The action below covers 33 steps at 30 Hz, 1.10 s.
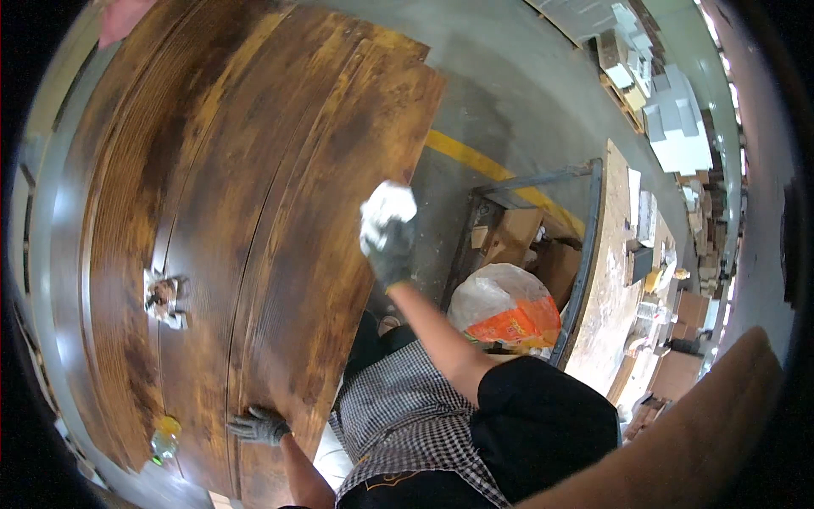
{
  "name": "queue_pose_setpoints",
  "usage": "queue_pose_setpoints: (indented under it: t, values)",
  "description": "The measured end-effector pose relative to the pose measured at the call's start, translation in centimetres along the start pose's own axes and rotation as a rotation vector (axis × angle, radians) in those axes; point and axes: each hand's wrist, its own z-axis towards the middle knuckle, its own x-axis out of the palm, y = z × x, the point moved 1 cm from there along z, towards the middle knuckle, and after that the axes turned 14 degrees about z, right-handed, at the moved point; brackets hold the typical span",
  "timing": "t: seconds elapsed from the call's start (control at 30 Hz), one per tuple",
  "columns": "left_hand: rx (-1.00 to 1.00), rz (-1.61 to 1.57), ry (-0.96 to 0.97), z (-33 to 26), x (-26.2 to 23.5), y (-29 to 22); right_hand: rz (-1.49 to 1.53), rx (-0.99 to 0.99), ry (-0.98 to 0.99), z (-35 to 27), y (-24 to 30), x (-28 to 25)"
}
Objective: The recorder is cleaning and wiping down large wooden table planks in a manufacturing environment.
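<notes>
Brown wood-grain boards (288,204) lie side by side in front of me. My right hand (392,254), in a grey glove, grips a crumpled white cloth (389,206) near the boards' right edge. The cloth is slightly blurred, and I cannot tell whether it touches the wood. My left hand (259,426), gloved too, rests flat on the near part of the boards with its fingers spread and holds nothing. Left of it is a clear bottle (164,443) with a yellowish upper part. Farther up sits a small white-and-brown object (164,298) whose kind I cannot make out.
At right stands a metal-framed cart (585,254) with cardboard pieces (514,235) and a white-and-orange plastic bag (506,307). Beyond it is a worktable (604,314) with assorted items. A yellow line (462,153) crosses the grey floor; stacked white boxes (676,127) stand far right.
</notes>
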Motion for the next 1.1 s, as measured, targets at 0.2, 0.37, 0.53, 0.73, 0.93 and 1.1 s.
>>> queue_pose_setpoints:
  t: [0.2, 0.37, 0.53, 0.73, 0.93, 1.1]
  values:
    - [0.645, -0.935, -0.108, 6.5, -23.2, -26.4, -0.923, -0.3, 0.134, -3.4, -3.2, -3.4]
    - [0.908, -0.938, -0.163, 9.3, -34.8, -39.4, -0.856, -0.312, 0.236, 1.3, -1.7, -3.1]
    - [0.913, -0.816, -0.128, 8.5, -34.7, -41.2, -1.042, -0.378, 0.157, 12.7, 2.5, -3.1]
    - [0.915, -0.708, -0.092, 8.6, -35.0, -41.3, -0.929, -0.276, 0.016, 28.2, 4.4, -3.5]
    - [0.918, -0.596, -0.083, 9.2, -34.8, -40.9, -0.741, -0.347, -0.097, 41.6, 3.6, -4.0]
    - [0.981, -0.866, -0.13, 6.5, -40.9, -48.2, -0.699, -0.251, -0.138, 65.0, 14.2, -19.5]
